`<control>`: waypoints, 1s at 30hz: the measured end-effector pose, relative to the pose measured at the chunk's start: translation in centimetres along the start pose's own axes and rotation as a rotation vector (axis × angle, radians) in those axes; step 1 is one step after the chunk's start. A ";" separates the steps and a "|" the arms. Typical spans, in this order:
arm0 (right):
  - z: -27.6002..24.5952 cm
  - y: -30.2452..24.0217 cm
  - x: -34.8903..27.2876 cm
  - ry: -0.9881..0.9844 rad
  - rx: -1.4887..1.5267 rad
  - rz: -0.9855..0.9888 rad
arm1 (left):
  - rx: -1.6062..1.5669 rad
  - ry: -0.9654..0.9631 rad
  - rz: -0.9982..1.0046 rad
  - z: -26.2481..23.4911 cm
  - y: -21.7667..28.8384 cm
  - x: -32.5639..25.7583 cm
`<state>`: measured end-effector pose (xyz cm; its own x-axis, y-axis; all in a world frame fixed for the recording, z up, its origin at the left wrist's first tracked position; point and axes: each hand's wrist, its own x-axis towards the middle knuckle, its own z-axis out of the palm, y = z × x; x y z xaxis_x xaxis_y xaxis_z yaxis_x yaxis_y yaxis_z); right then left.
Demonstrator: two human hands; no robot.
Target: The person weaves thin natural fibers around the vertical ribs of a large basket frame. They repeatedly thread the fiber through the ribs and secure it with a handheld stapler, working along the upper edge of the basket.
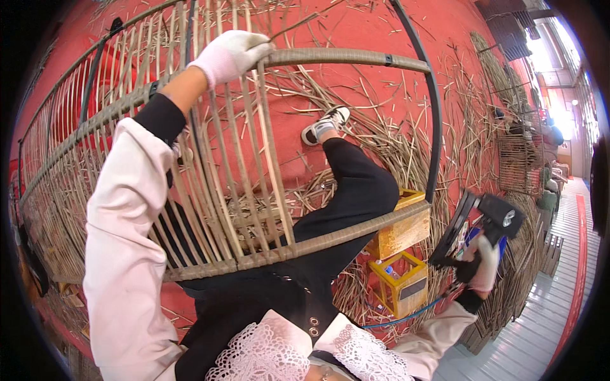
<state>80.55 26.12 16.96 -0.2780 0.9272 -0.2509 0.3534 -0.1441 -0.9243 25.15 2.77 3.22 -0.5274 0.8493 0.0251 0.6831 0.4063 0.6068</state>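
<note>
A large lattice panel of thin wooden slats (270,159) leans across my lap, with a dark curved metal frame (436,114) at its right end. My left hand (232,56), in a white and pink glove, is closed around a slat's upper end at the wrapped upper rail (337,56). The wrapped lower rail (343,237) crosses above my thighs. Out to the right, clear of the panel, my right hand (485,267), also gloved, grips a black pneumatic nail gun (499,213). Some motion blur covers that hand. The panel's right section has no slats.
Cut strips (406,146) litter the red floor (445,22). Two yellow-edged boxes (397,240) stand right of my knee; the nearer open box (419,289) holds small items. A blue air hose (403,319) runs behind it. Another slatted panel (521,159) stands farther right.
</note>
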 end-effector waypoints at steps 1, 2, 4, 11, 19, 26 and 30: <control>3.5 -2.8 -0.2 -0.278 0.036 -0.045 | -0.008 0.046 0.046 -0.1 0.0 -0.1; 7.3 -5.2 -0.4 -0.189 -0.002 0.072 | -0.018 0.092 0.093 0.0 0.2 -0.4; 15.4 -7.9 0.3 -0.385 -0.204 0.037 | 0.020 0.042 0.065 0.0 0.4 -0.6; 34.6 -11.4 2.7 -0.946 -0.407 -0.082 | 0.072 0.044 -0.058 -0.3 1.4 -0.9; 38.1 -13.4 2.9 -0.975 -0.647 -0.132 | 0.143 0.134 0.025 0.7 0.2 -0.7; 31.7 -12.8 2.4 -0.813 -0.383 0.082 | 0.048 -0.023 -0.117 -0.8 1.6 -0.8; 14.8 -10.1 4.6 -0.362 -0.175 0.030 | 0.094 -0.101 -0.089 -1.0 1.0 -0.6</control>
<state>62.49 26.72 20.84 -0.5509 0.7372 -0.3912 0.5043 -0.0794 -0.8599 25.66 2.32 4.60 -0.5375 0.8363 -0.1083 0.6829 0.5070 0.5259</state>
